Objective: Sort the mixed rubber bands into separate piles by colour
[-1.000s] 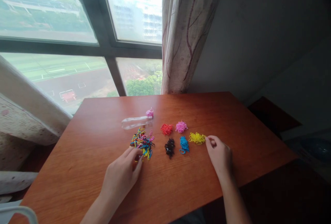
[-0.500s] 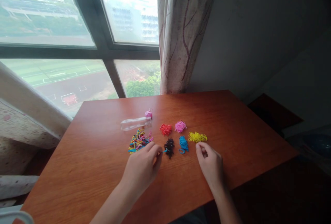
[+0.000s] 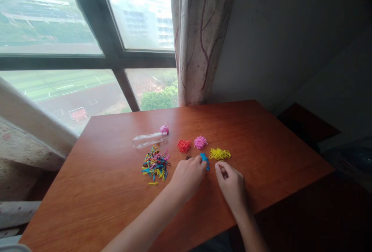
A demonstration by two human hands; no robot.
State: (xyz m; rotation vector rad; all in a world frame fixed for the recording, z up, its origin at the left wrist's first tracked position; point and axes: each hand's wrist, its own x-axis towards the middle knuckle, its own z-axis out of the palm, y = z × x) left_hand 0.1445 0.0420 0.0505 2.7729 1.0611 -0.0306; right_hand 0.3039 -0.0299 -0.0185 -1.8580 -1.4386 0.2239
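Observation:
My left hand [image 3: 188, 174] reaches across the wooden table [image 3: 116, 205] with its fingers pinched together at the small blue pile of rubber bands [image 3: 205, 159]. It covers most of the black pile [image 3: 187, 157]. My right hand [image 3: 231, 184] rests beside it, fingers curled in, just below the yellow pile [image 3: 219, 153], and nothing shows in it. Red [image 3: 183, 145] and pink [image 3: 200, 142] piles lie behind. A mixed heap of coloured bands [image 3: 155, 163] sits left of my left hand, and one loose yellow band [image 3: 153, 183] lies below it.
A clear plastic bottle with a pink cap [image 3: 149, 139] lies on its side behind the mixed heap. A curtain [image 3: 200, 38] and window stand beyond the table's far edge. A dark piece of furniture [image 3: 308, 124] is off the right side.
My left hand has moved right from the mixed heap, over the black pile, to the blue pile. My right hand has drawn back left from the yellow pile.

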